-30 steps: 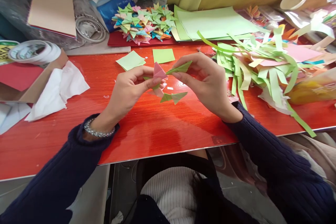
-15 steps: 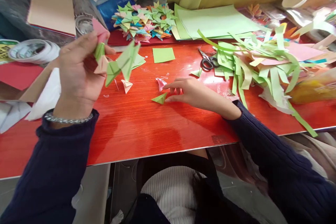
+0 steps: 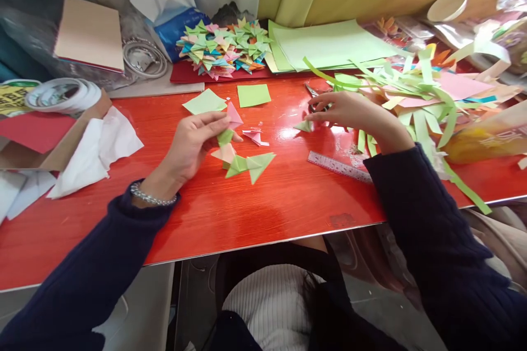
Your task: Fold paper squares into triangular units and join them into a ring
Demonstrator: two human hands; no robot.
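My left hand pinches a short chain of folded paper triangles in pink, green and peach, holding it above the red table. The chain's green end hangs out toward the right. My right hand reaches over the table with thumb and index finger apart. Its fingertips are at a small light green folded paper triangle; whether they touch it is hard to tell. Black-handled scissors lie partly under that hand. Between the hands lies a pink folded piece.
A clear ruler lies below my right hand. Green paper strips are heaped at the right. Behind are a green square, a pale green square, green sheets and multicoloured folded-paper rings. Tape rolls stand left.
My left hand has lowered and moved right with the paper chain. My right hand has moved right and away from me, from beside the pink piece to the light green triangle.
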